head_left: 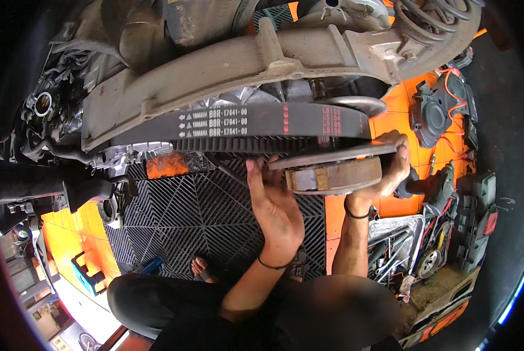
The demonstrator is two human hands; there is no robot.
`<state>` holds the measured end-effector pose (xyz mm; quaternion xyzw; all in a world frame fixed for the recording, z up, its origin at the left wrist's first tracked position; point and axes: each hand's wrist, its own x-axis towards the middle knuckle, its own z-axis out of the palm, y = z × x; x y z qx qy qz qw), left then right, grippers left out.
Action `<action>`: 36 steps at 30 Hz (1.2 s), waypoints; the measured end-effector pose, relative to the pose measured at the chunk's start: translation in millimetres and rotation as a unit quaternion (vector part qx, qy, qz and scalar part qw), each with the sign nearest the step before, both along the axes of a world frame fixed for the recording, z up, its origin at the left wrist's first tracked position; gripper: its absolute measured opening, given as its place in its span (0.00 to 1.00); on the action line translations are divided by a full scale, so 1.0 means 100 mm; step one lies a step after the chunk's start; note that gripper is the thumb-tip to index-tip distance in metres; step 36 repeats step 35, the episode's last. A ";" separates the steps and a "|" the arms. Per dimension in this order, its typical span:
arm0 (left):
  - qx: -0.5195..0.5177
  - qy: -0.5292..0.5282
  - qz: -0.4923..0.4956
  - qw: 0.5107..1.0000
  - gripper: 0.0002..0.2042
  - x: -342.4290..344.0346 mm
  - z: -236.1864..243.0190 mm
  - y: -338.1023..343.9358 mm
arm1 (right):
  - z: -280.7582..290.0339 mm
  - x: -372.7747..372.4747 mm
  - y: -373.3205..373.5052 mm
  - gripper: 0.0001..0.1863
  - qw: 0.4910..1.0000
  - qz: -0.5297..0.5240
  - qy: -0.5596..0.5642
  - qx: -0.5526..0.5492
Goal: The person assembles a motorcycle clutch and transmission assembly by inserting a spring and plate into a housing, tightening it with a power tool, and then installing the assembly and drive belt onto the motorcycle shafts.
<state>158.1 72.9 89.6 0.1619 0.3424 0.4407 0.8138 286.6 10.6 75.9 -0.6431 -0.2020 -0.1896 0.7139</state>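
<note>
A black drive belt (238, 120) with pale and red print runs sideways below a grey metal swingarm-like casing (215, 82). At the belt's right end is a clutch pulley (332, 175), a round metal disc with worn brown shoes beneath it. My right hand (393, 169) grips the right rim of this clutch pulley, its thumb up against the edge. My left hand (278, 213) is raised at the pulley's left edge, just under the toothed inner side of the belt. Its thumb stands apart from the fingers, whose tips are blurred and partly hidden near the disc.
A coil spring (437, 20) is at the upper right. Black ribbed matting (174, 216) and orange tiles (86, 228) cover the floor. On the right are a tray of wrenches (390, 240), a dark cover (437, 117) and a green-grey tool case (478, 216). Engine parts fill the left.
</note>
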 end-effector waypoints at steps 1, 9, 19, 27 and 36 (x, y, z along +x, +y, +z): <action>-0.013 -0.066 -0.037 0.997 0.21 0.04 0.07 0.08 | 0.04 -0.02 0.06 0.26 1.000 -0.001 -0.005 -0.005; -0.013 -0.054 -0.127 0.990 0.20 0.12 0.45 0.20 | 0.16 0.01 0.12 0.25 0.990 -0.094 -0.072 -0.074; 0.011 -0.025 -0.133 0.991 0.21 0.07 0.37 0.13 | 0.07 0.01 0.03 0.19 0.999 0.039 0.002 0.002; 0.075 0.002 -0.202 0.977 0.31 -0.02 0.63 0.36 | 0.12 0.04 0.10 0.24 0.998 -0.024 -0.058 -0.013; 0.108 0.027 -0.199 0.974 0.36 -0.02 0.69 0.37 | 0.10 -0.07 0.05 0.24 0.997 -0.002 -0.020 -0.074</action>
